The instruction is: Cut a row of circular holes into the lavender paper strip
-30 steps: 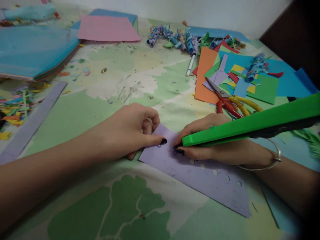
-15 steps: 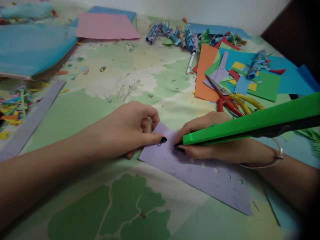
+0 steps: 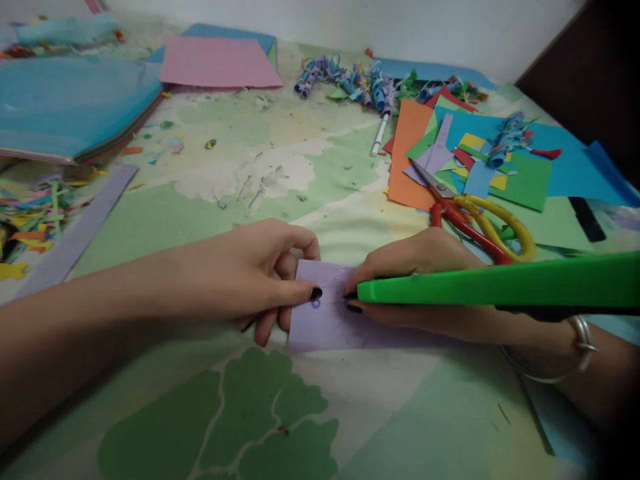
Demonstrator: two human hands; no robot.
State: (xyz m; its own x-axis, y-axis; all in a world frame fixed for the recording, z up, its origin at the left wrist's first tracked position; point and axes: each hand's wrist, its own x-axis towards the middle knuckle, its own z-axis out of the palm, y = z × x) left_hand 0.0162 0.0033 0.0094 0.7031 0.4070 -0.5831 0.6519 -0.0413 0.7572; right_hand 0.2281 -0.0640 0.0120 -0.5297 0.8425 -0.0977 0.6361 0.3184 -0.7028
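A purple paper strip lies level across the lower middle of the head view, with a small drawn ring near its left end. My left hand pinches that left end, thumb on top and fingers curled beneath. Over the strip's middle is my right hand, its fingertips pressed together at the paper beside the tip of a long green tool. The tool runs off the right edge and covers part of the hand. Whatever lies between the right fingertips is too small to make out.
Scissors with red and yellow handles lie beyond my right hand, by coloured paper pieces. A white pen and curled paper fringes are farther back. Blue sheets and paper scraps are at the left.
The purple strip has turned from slanting down rightward to lying nearly level. The green tool has tilted flatter, its right part now lower. Both hands sit slightly lower in view.
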